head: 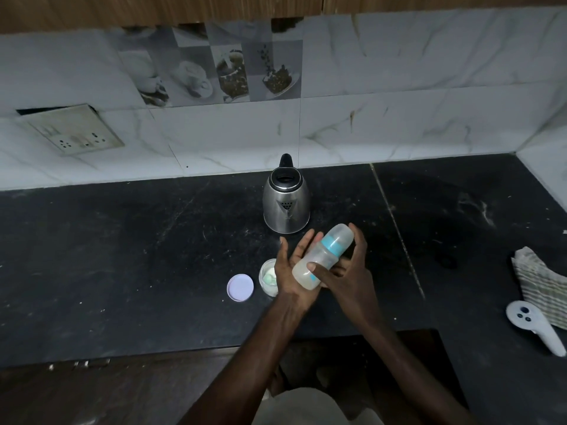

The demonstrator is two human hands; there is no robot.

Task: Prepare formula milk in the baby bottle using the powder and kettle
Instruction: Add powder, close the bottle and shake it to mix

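At frame centre, the left hand (290, 268), fingers spread, and the right hand (346, 271), fingers curled, press the tilted bottle (322, 256) between them. The kettle (286, 207) stands just above; an open jar (268, 276) and lid (240, 287) lie left. No writing is legible.

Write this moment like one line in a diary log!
baby bottle: capped, tilted, between both palms | left hand | right hand | powder jar: open | kettle: behind

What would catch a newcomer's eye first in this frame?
The capped baby bottle with its blue collar, tilted between the left hand and right hand at centre, milky liquid in its base. Just behind it stands the steel kettle on the black counter; left of the hands sit an open powder jar and its lilac lid.
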